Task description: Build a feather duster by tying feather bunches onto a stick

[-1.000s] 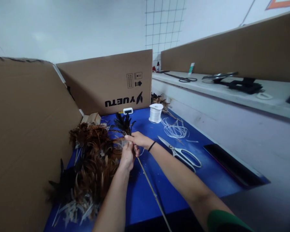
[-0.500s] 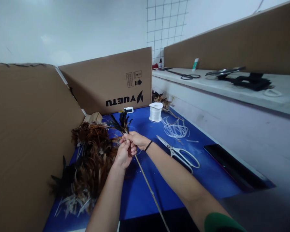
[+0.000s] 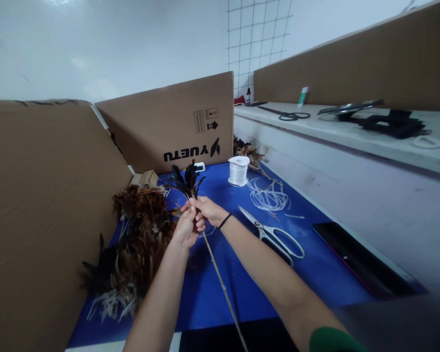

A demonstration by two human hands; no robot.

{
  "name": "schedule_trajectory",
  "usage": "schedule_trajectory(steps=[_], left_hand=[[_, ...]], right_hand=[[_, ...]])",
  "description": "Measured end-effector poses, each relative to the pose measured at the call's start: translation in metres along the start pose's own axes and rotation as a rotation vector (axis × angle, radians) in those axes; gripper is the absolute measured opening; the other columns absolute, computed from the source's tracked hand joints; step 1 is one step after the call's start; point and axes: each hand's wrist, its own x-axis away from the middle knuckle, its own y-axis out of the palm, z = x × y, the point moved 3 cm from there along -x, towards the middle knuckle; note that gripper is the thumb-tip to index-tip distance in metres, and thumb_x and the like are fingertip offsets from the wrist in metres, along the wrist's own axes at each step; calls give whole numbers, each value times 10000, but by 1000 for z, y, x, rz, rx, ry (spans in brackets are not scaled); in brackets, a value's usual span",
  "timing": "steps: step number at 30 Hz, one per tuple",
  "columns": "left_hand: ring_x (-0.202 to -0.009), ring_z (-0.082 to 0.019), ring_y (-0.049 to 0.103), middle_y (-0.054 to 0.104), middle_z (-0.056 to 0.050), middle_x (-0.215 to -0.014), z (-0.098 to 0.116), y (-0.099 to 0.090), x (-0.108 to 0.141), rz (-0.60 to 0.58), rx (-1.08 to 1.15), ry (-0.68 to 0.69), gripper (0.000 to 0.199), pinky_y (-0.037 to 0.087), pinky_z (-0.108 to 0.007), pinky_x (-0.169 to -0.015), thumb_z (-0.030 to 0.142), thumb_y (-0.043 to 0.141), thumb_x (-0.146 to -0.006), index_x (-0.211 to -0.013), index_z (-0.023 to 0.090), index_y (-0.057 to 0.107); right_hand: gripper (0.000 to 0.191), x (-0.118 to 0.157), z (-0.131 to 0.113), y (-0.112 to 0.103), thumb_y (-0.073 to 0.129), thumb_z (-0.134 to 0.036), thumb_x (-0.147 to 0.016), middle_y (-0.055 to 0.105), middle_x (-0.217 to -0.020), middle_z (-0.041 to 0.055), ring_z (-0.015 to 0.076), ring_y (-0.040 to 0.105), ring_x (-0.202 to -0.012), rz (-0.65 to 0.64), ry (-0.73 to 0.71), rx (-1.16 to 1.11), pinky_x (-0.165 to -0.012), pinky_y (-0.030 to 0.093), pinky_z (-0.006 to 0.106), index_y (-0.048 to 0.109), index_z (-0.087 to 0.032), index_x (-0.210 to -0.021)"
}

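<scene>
Both hands meet near the middle of the view, around the top of a thin stick (image 3: pixel 223 286) with dark feathers (image 3: pixel 187 180) fanning out above the fingers. My left hand (image 3: pixel 187 227) is closed round the stick just below the feathers. My right hand (image 3: pixel 206 209), a black band at its wrist, pinches at the feather bases beside the left thumb. The stick runs down from the hands toward the bottom edge. A pile of brown feathers (image 3: pixel 143 244) lies left of the hands. Open metal scissors (image 3: pixel 275 234) rest to the right.
Behind the hands on the blue table (image 3: pixel 249 293) stand a white ribbon spool (image 3: pixel 238 171) and loose ribbon loops (image 3: pixel 269 195). A black flat device (image 3: pixel 363 259) lies at right. Cardboard (image 3: pixel 161 122) walls the back and left. A white shelf (image 3: pixel 315 128) holds more scissors.
The view has shifted slightly. The feathers in the hands stand a little more spread, and the stick's lower end has swung left. Both hands keep their hold.
</scene>
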Motion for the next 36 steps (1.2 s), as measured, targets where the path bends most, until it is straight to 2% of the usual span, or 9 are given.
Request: schedule_trajectory(steps=[3,6,11,14,17,22,28,36], left_hand=[[-369,-40,325,376,70,-502,5,5,-2,-5,-44,13,313,229,-154,-365,374,636,-770,-706,180,400],[-373,-39,332,397,65,-516,9,7,-3,-14,-81,32,314,228,-153,-364,370,645,-763,-712,178,401],[-382,-35,343,405,60,-526,11,7,-5,-17,-116,33,307,225,-148,-368,358,645,-765,-711,169,409],[-378,-35,343,410,57,-524,9,8,-9,-15,-151,22,310,218,-146,-364,373,645,-762,-713,166,420],[-371,-34,340,410,59,-518,9,11,-13,-23,-186,23,329,209,-145,-358,414,649,-750,-724,163,437],[-361,-30,334,407,62,-509,12,15,-18,-54,-265,14,356,194,-141,-354,465,643,-736,-756,151,477],[-329,-23,287,363,84,-473,15,13,-21,-17,-322,-18,351,158,-140,-348,451,650,-732,-821,140,515],[-307,-14,267,343,96,-454,12,4,-19,43,-317,-23,379,137,-128,-332,443,683,-701,-692,170,420]], right_hand=[[322,1,-5,-2,424,-384,-904,542,-490,-19,66,416,-299,-10,-46,-25,-278,363,173,606,-118,-908],[327,0,-10,-10,530,-422,-837,587,-565,7,71,477,-396,-20,-140,-76,-376,412,185,611,-106,-867],[398,-2,-20,-33,673,-508,-662,586,-641,-8,85,527,-580,104,-315,-148,-578,438,222,559,-129,-709],[375,-3,-22,-42,715,-461,-605,551,-581,-31,80,501,-553,190,-314,-44,-558,398,225,534,-135,-641],[352,-4,-22,-46,728,-407,-580,510,-499,-47,68,455,-489,224,-319,30,-501,351,216,495,-143,-567],[308,-7,-21,-50,714,-370,-577,489,-457,-52,61,424,-448,270,-337,54,-459,311,209,504,-148,-544],[298,-8,-21,-48,714,-323,-584,471,-403,-56,59,402,-409,318,-348,6,-438,287,209,475,-159,-516],[226,-14,-12,-48,699,-228,-608,497,-430,-41,58,429,-417,357,-249,3,-415,290,191,517,-138,-511]])
